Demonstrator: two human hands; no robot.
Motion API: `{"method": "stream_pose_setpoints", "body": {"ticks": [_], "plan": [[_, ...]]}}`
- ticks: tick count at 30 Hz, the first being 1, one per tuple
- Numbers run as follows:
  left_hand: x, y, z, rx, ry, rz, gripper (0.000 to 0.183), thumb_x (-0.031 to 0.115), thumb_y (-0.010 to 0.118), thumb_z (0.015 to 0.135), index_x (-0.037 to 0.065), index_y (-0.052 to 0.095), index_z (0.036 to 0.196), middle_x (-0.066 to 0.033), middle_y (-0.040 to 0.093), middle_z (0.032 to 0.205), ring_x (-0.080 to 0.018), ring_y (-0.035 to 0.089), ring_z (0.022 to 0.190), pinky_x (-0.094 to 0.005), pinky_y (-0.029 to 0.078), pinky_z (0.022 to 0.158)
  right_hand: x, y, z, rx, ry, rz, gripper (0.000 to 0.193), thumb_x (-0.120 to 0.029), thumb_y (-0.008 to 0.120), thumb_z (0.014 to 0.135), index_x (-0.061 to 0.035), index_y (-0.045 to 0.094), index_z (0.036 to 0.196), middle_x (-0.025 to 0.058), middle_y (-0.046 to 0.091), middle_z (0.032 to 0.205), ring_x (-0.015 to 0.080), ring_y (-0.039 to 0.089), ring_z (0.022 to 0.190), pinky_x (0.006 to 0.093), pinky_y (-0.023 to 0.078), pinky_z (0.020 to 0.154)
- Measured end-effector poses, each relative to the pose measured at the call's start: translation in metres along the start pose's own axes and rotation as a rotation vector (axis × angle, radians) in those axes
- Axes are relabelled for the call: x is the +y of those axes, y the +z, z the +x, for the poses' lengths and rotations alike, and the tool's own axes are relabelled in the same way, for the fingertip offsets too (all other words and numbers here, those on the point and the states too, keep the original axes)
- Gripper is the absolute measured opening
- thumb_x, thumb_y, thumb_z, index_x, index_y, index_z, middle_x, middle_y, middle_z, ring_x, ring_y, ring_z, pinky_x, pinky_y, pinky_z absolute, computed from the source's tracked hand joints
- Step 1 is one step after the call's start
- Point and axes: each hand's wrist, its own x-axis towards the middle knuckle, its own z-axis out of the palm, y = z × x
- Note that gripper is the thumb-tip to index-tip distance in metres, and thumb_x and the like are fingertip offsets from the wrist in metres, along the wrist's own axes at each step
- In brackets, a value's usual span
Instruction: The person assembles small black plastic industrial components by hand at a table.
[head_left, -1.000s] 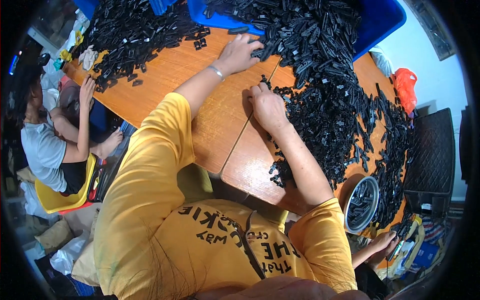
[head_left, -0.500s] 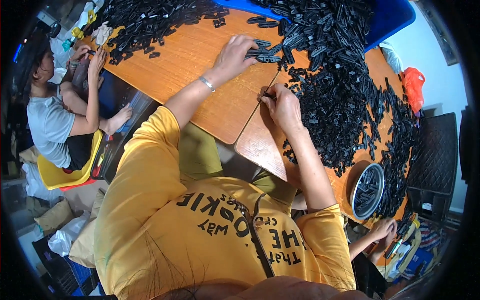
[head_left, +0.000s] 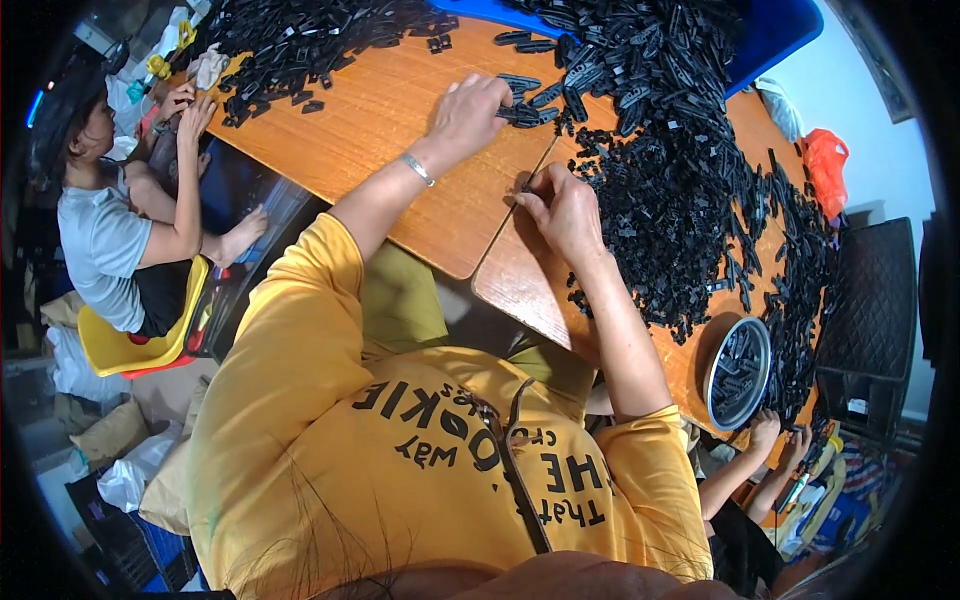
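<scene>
1. First comes the right hand (head_left: 568,212), thumb and forefinger drawn narrow over the table's seam; something small and dark seems to sit at the tips, but I cannot tell whether it is gripped. A light fingertip pinch should suit parts this small.
2. Just beyond, the left hand (head_left: 468,122) curls downward beside the long black pieces (head_left: 526,116). Its fingertips are hidden, so whether it holds one I cannot tell. Sliding a piece out flat from the cluster's edge would probably disturb its neighbours least.
3. Close to the right hand's right, small black parts (head_left: 650,220) lie heaped on the wooden table (head_left: 465,215), too dense to tell singly. Keeping the long ones out of that heap looks sensible.
4. Rightward, a metal bowl (head_left: 766,365) holds dark pieces whose exact kind is unclear.
5. Farther up, the blue bin (head_left: 775,50) is cut off by the top edge, more long pieces heaped at its mouth.
6. Off to the left, a co-worker (head_left: 115,235) handles something too tiny to identify.
</scene>
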Motion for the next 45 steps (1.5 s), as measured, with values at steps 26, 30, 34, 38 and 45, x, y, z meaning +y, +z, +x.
{"method": "stream_pose_setpoints", "body": {"ticks": [26, 30, 34, 38, 45], "plan": [[0.069, -0.011, -0.034, 0.033, -0.238, -1.687, 0.041, -0.008, 0.072, 0.092, 0.005, 0.059, 0.129, -0.0067, 0.066, 0.123, -0.0152, 0.065, 0.111, -0.0294, 0.054, 0.101, -0.013, -0.02, 0.005, 0.562, -0.323, 0.273, 0.018, 0.006, 0.08, 0.084, -0.0013, 0.065, 0.091, 0.0085, 0.063, 0.087, 0.0158, 0.064, 0.068, 0.0274, 0.052, 0.061], [0.077, -0.001, -0.037, -0.006, -0.392, -1.962, 0.036, 0.005, 0.069, 0.1, 0.006, 0.059, 0.134, -0.0054, 0.068, 0.12, -0.0161, 0.065, 0.113, -0.0337, 0.051, 0.106, -0.015, -0.017, 0.003, 0.532, -0.311, 0.322, 0.018, 0.006, 0.08, 0.084, -0.001, 0.065, 0.091, 0.0075, 0.063, 0.088, 0.0139, 0.064, 0.069, 0.0265, 0.053, 0.06], [0.081, 0.003, -0.04, -0.059, -0.407, -2.054, 0.033, 0.01, 0.067, 0.102, 0.006, 0.06, 0.135, -0.0056, 0.069, 0.121, -0.0164, 0.065, 0.114, -0.0346, 0.051, 0.105, -0.011, -0.014, -0.001, 0.537, -0.279, 0.355, 0.018, 0.007, 0.079, 0.085, -0.0008, 0.065, 0.092, 0.0067, 0.063, 0.088, 0.0122, 0.063, 0.069, 0.0258, 0.053, 0.06], [0.084, 0.002, -0.04, -0.049, -0.473, -2.038, 0.025, 0.013, 0.062, 0.106, 0.008, 0.062, 0.131, -0.0005, 0.068, 0.116, -0.0129, 0.065, 0.107, -0.0325, 0.054, 0.095, -0.013, -0.016, -0.001, 0.559, -0.306, 0.345, 0.018, 0.007, 0.079, 0.085, -0.0005, 0.065, 0.092, 0.0069, 0.063, 0.089, 0.0125, 0.063, 0.068, 0.0256, 0.053, 0.061], [0.087, 0.001, -0.047, -0.122, -0.62, -2.051, 0.035, 0.02, 0.06, 0.108, 0.008, 0.059, 0.141, -0.0013, 0.069, 0.114, -0.0126, 0.066, 0.1, -0.0313, 0.056, 0.087, -0.012, -0.013, -0.003, 0.512, -0.31, 0.379, 0.017, 0.007, 0.079, 0.085, -0.0002, 0.065, 0.092, 0.0078, 0.064, 0.089, 0.0134, 0.064, 0.069, 0.0261, 0.053, 0.061]]}}
